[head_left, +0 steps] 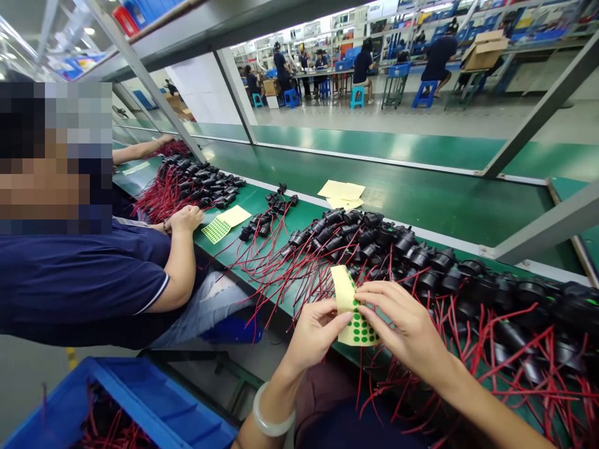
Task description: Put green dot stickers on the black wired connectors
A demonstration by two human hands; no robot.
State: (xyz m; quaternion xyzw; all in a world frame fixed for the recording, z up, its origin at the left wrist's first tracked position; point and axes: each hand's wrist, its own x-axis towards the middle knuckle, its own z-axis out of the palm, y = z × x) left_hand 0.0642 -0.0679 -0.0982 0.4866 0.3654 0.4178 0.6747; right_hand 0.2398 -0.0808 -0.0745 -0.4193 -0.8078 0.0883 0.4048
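My left hand pinches a yellow sticker sheet between thumb and fingers, above the table's front edge. Rows of round green stickers cover the sheet's lower right part, and its upper part is bare backing. My right hand has thumb and fingertips closed at the sheet's right side, over the green dots. Whether a loose dot is between those fingertips cannot be made out. Just behind and to the right of my hands lie many black cylindrical parts with red wires trailing toward me.
A co-worker's hand rests beside another sticker sheet at left, near a second heap of black parts. Yellow paper lies behind my heap. A blue bin with wired parts stands lower left. Metal posts frame the bench.
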